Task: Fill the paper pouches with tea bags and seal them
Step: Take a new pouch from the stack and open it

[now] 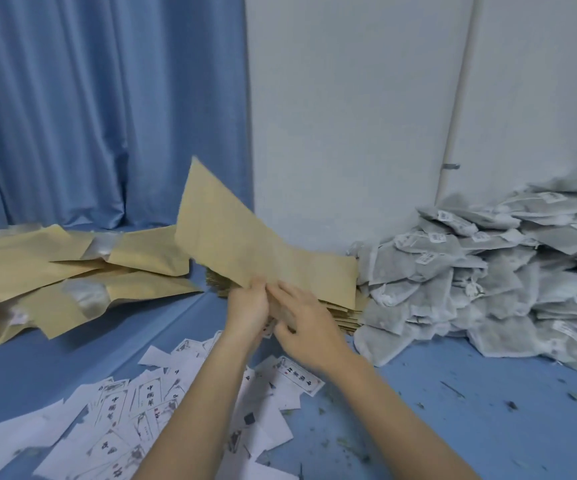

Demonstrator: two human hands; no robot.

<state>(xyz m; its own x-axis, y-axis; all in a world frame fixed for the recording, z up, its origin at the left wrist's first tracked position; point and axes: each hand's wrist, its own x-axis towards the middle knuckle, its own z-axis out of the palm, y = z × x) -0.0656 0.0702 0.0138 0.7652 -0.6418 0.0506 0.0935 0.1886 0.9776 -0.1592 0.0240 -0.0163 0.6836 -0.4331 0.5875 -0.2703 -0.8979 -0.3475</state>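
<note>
A tan paper pouch (224, 233) tilts up and to the left above the stack of flat empty pouches (339, 306) at the table's middle. My left hand (247, 311) pinches the raised pouch at its lower edge. My right hand (302, 323) lies beside it with fingers spread, touching the pouch and the top of the stack. A big heap of grey tea bags (488, 278) with small white tags is piled to the right, against the wall. Filled tan pouches (58, 271) with clear windows lie in a heap at the left.
White printed paper labels (134, 410) are scattered over the blue tabletop (470, 427) under my forearms. Tea crumbs dot the table at the right. A blue curtain (89, 109) hangs behind at left, a white wall (349, 98) at the back.
</note>
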